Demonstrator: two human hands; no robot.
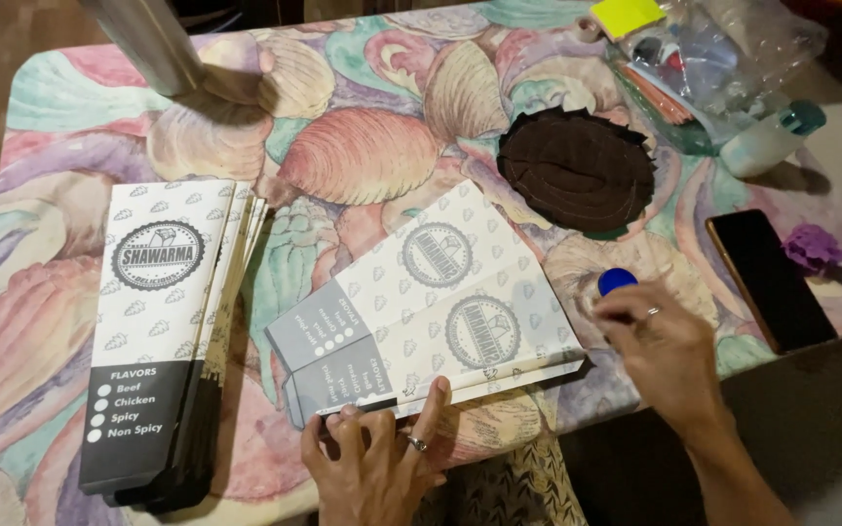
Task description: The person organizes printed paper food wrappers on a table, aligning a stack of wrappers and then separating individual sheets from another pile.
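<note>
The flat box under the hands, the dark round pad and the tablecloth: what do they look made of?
Flat box: thin printed card, matte, going by its sharp creased folds; the left hand presses its near edge. Dark round pad: brown felt or similar fabric, with a fuzzy surface and ragged rim. Tablecloth: probably wipeable vinyl, shell print with a slight sheen, though it could be cloth.

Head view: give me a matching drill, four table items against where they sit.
Things:
1. stack of flat cartons
2. dark phone
3. brown fabric round
4. blue cap

Places:
A. at the right hand fingertips
B. near the table's right edge
C. far left of the table
D. centre-right, beyond the open carton

Pairs: 1-C, 2-B, 3-D, 4-A. The left hand presses on the open carton's near edge.
</note>
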